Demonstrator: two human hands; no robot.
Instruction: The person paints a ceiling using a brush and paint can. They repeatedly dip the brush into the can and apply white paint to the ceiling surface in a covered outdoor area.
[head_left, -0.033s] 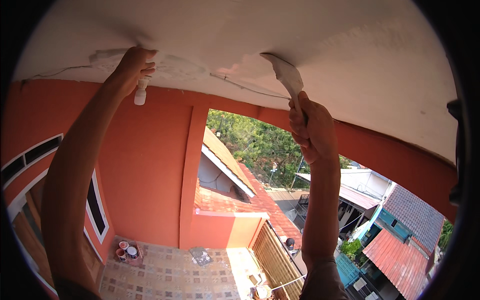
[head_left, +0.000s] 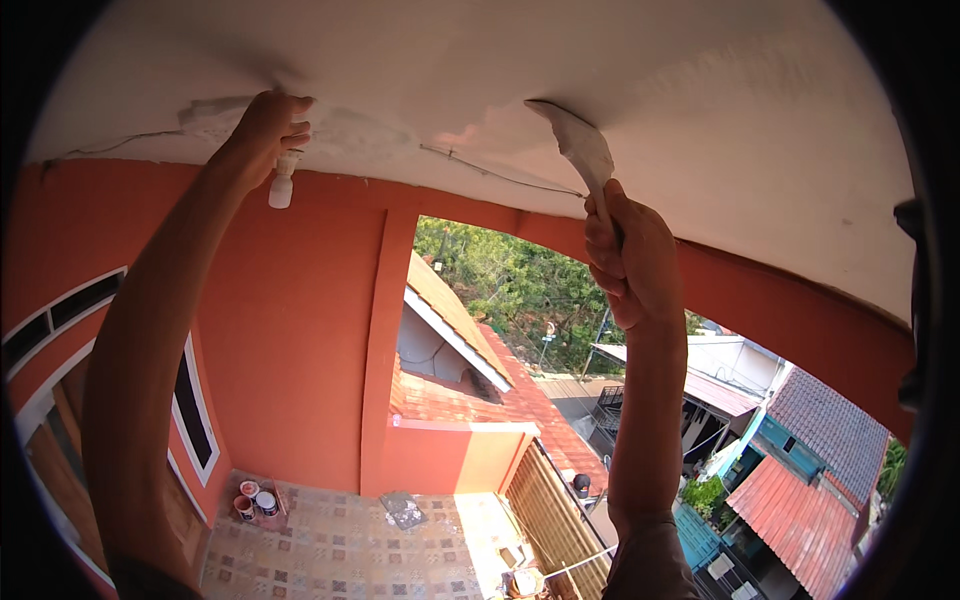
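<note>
Right hand (head_left: 628,262) fists our scraper (head_left: 580,150) against the ceiling (head_left: 640,70). Left hand (head_left: 270,128), fingers curled, braces beside the bulb (head_left: 282,185). We'd best keep the blade shallow.

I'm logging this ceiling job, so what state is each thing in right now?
Left hand: raised, pressed against the ceiling.
Right hand: closed around the scraper handle.
Scraper: blade tip touching the ceiling, smeared white.
Ceiling: white, rough patch near the left hand.
Light bulb: hanging down, unlit.
Wire: running loose along the ceiling.
</note>
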